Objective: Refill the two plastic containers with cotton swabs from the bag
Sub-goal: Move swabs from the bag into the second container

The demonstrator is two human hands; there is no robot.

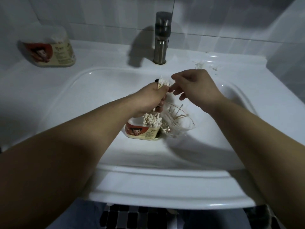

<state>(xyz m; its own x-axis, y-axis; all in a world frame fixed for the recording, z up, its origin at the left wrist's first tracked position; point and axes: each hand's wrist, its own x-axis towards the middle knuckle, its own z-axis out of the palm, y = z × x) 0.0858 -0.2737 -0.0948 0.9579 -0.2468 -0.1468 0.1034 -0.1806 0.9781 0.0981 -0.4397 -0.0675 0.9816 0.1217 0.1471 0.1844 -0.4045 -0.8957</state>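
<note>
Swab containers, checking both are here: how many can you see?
2. One container stands in the sink, under the left hand; the other container sits on the back-left counter.

A: Plain white on the sink [66, 96], white again up the wall tiles [99, 17].
B: Dull steel grey for the faucet [160, 47].
A: Cream on the basin container [143, 131], with a red label and a dark-haired cartoon figure.
B: Same cream-and-red print on the ledge container [54, 52].
A: White tips and pale tan sticks for the cotton swabs [151, 120]. See-through clear for the bag [179, 124].
B: Black squares in a pale grid down on the floor [132, 217].
</note>
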